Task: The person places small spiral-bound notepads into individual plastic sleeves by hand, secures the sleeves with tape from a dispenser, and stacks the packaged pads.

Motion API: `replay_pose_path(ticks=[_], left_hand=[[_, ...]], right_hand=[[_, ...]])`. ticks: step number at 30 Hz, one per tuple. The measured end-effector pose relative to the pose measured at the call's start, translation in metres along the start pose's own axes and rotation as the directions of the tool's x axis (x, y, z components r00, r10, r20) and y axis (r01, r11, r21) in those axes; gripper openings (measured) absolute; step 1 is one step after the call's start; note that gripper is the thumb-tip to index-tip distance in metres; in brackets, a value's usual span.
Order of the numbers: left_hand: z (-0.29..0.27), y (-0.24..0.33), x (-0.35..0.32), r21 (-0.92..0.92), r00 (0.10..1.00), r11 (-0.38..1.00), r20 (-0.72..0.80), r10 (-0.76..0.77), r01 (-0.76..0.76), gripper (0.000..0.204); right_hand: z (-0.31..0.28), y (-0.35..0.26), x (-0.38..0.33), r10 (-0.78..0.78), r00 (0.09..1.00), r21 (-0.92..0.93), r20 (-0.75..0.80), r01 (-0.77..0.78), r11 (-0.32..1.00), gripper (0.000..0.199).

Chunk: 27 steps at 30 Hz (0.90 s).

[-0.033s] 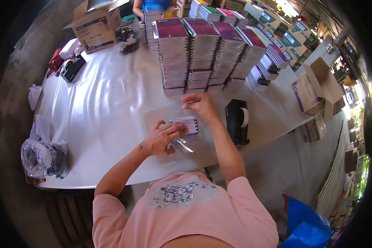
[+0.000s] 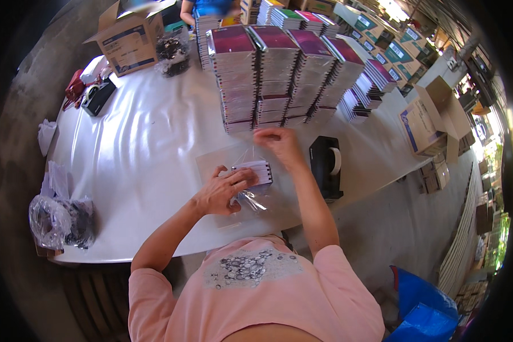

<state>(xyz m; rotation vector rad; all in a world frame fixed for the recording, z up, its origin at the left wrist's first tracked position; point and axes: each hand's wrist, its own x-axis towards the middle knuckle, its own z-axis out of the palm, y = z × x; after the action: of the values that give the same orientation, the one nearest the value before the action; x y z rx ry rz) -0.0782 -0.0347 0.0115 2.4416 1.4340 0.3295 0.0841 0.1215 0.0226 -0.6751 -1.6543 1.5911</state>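
A small spiral-bound notebook with a white, lined cover lies partly inside a clear plastic bag on the white table. My left hand holds the notebook's left side, fingers curled over it. My right hand is just beyond it, with fingertips pinched on the bag's upper edge. Under both lies a flat pile of clear bags.
Tall stacks of purple-covered notebooks stand right behind my hands. A black tape dispenser sits to the right near the table edge. Cardboard boxes and bagged black parts stand far left; more bags lie at the near-left corner. Another person's arm shows at the far edge.
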Motion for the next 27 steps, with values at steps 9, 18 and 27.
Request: replay_pose_path(ticks=[9, 18, 27], left_hand=[[-0.014, -0.001, 0.015, -0.019, 0.995, 0.999, 0.090, 0.030, -0.028, 0.078], [-0.020, -0.009, 0.019, 0.087, 0.991, 0.992, 0.105, 0.080, -0.089, 0.081], [-0.022, -0.007, 0.025, 0.041, 0.990, 0.996, 0.116, 0.080, -0.085, 0.082]], right_hand=[[-0.167, 0.049, -0.178, -0.192, 0.729, -0.684, -0.657, -0.469, 0.559, 0.031], [-0.145, 0.032, -0.172, 0.567, 0.615, 0.170, -0.548, -0.582, 0.795, 0.022], [-0.164, 0.034, -0.172, 0.636, 0.630, 0.273, -0.447, -0.581, 0.767, 0.015]])
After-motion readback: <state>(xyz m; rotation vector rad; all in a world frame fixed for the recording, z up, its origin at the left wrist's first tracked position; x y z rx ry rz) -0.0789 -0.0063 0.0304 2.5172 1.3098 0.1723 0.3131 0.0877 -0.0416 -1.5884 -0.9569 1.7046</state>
